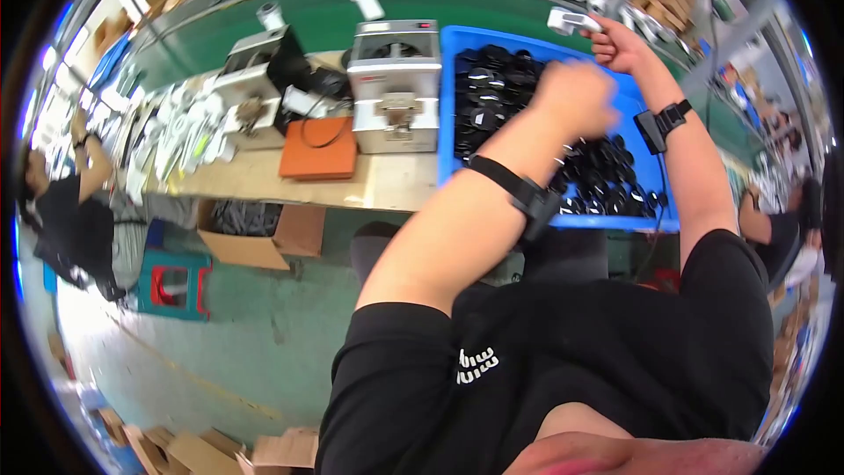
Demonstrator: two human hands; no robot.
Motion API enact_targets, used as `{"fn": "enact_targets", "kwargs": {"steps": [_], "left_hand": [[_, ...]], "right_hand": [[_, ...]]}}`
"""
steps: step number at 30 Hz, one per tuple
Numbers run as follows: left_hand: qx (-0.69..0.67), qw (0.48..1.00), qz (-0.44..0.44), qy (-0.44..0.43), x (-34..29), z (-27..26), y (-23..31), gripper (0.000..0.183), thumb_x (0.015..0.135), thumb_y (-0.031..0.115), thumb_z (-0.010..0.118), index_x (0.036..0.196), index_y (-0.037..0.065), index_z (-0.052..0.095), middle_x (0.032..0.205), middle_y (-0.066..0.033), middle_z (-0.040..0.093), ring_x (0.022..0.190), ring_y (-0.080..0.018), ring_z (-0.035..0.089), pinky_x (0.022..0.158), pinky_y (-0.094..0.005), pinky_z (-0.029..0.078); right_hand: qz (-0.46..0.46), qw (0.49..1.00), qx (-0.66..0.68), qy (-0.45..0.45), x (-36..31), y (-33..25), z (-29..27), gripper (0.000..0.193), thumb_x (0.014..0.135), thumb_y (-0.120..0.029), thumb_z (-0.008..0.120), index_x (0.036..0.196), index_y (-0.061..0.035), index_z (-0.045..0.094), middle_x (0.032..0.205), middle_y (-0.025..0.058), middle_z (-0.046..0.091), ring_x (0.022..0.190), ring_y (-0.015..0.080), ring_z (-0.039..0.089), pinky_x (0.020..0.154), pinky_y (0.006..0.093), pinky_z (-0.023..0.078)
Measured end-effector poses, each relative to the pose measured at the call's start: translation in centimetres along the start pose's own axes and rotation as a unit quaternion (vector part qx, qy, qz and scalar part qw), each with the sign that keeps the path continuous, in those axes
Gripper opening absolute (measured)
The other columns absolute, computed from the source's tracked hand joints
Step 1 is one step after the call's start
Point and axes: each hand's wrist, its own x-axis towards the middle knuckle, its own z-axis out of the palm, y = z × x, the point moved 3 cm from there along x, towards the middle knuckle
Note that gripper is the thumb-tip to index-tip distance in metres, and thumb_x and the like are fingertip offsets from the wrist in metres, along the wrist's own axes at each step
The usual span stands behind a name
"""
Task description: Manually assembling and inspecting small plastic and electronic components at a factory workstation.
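My right hand (618, 46) reaches out over the far right of the blue tray, its fingers closed on a white plastic housing (573, 21) with a grey patch on it. My left hand (578, 97) hangs over the middle of the tray, smeared by motion, so its fingers do not show clearly. Below it, many glossy black round plastic parts (485, 88) fill much of the blue tray (447, 105). My arms cross close together, and each wrist wears a black strap with a small box.
Left of the tray stand two metal bench machines (394, 79) (255, 79) and an orange box (318, 148). White parts (185, 123) lie heaped farther left. Behind runs a green conveyor (325, 13) carrying white housings. A carton (242, 246) sits under the table; a person (75, 202) works at left.
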Motion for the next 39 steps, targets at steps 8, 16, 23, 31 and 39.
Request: {"fn": "enact_targets", "kwargs": {"steps": [8, 16, 23, 31, 39], "left_hand": [[-0.069, 0.992, 0.094, -0.052, -1.5, 0.0, 0.1, 0.029, 0.084, 0.035, 0.067, 0.09, 0.009, 0.079, 0.091, -0.0154, 0.076, 0.087, -0.0336, 0.074, 0.08, -0.0469, 0.06], [-0.066, 0.994, 0.022, -0.085, -0.7, 0.4, -2.2, 0.024, 0.081, 0.022, 0.062, 0.091, 0.01, 0.08, 0.095, -0.0164, 0.077, 0.093, -0.0326, 0.075, 0.083, -0.0469, 0.06], [-0.107, 0.986, -0.029, 0.121, 0.5, 2.1, -6.0, 0.028, 0.088, 0.027, 0.068, 0.107, 0.009, 0.076, 0.107, -0.0255, 0.066, 0.101, -0.0414, 0.067, 0.092, -0.0481, 0.054], [-0.105, 0.988, -0.101, 0.045, 0.1, 1.9, -7.1, 0.035, 0.088, 0.033, 0.072, 0.111, 0.007, 0.075, 0.111, -0.0278, 0.064, 0.107, -0.0422, 0.065, 0.099, -0.0449, 0.052], [-0.137, 0.98, -0.146, -0.003, 0.3, 1.0, -6.8, 0.032, 0.091, 0.033, 0.073, 0.108, 0.007, 0.075, 0.102, -0.0149, 0.064, 0.089, -0.0271, 0.064, 0.082, -0.0384, 0.053]], "right_hand": [[0.035, 0.992, -0.114, 0.042, 10.1, -0.2, 5.8, 0.036, 0.106, -0.035, 0.06, 0.114, -0.0002, 0.062, 0.08, -0.0039, 0.063, 0.059, 0.0087, 0.049, 0.052, 0.0262, 0.038], [-0.332, 0.868, -0.341, 0.138, 3.1, 1.7, 4.9, 0.043, 0.098, -0.008, 0.063, 0.139, 0.0029, 0.058, 0.124, 0.014, 0.073, 0.117, 0.018, 0.068, 0.09, 0.0296, 0.054], [-0.329, 0.716, -0.612, 0.068, -16.3, 8.9, 2.3, 0.043, 0.094, -0.025, 0.072, 0.13, -0.0019, 0.066, 0.117, 0.0146, 0.073, 0.105, 0.0262, 0.07, 0.094, 0.0365, 0.055], [-0.159, 0.722, -0.667, 0.095, -28.4, 14.6, -5.9, 0.033, 0.095, -0.029, 0.071, 0.114, -0.0024, 0.072, 0.105, 0.0168, 0.074, 0.094, 0.0321, 0.07, 0.084, 0.0361, 0.055], [-0.265, 0.794, -0.547, 0.028, -29.6, 18.6, -7.0, 0.022, 0.099, -0.02, 0.066, 0.092, 0.0003, 0.072, 0.08, 0.0151, 0.064, 0.074, 0.0325, 0.061, 0.07, 0.042, 0.049]]}}
